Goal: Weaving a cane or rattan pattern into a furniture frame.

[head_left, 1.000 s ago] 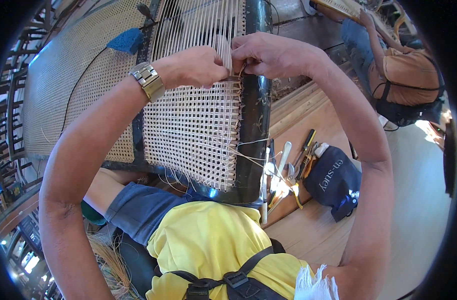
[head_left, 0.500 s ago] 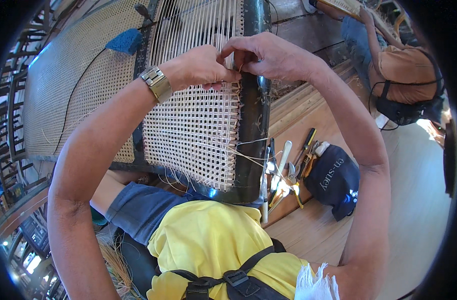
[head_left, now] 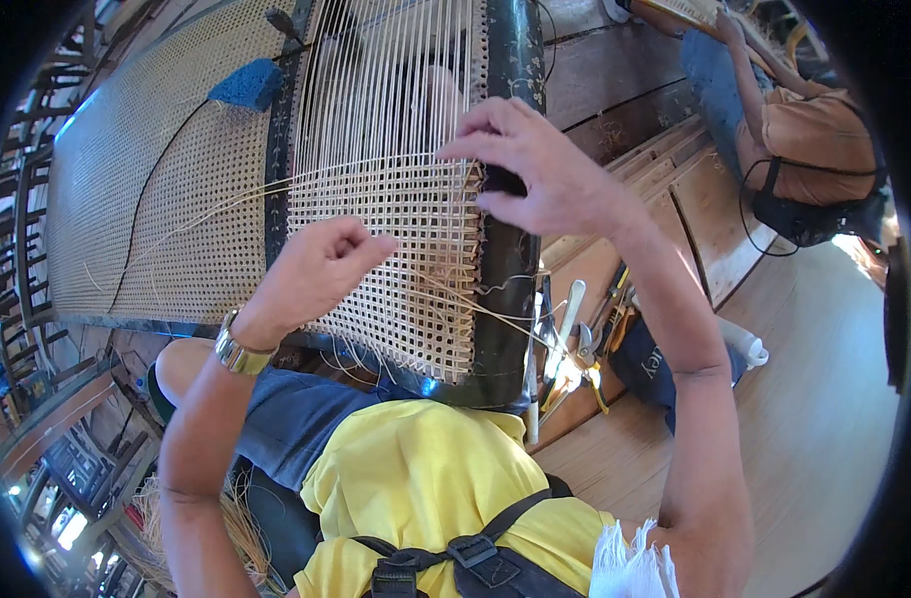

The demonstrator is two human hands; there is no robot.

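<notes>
Pale woven cane panel [head_left: 395, 249] in its black frame lies under our two hands: left hand [head_left: 316, 269], fisted on a thin cane strand [head_left: 226, 204], has dropped lower; right hand [head_left: 535, 169], fingers half-spread, now touches the frame edge.

A single head-worn fisheye camera looks steeply down from close above the person's lap, facing forward over the yellow shirt [head_left: 425, 478] onto the pale woven cane panel in its dark frame [head_left: 395, 249]. Straight wooden floorboards [head_left: 814, 399] bend near the dark rim.
</notes>
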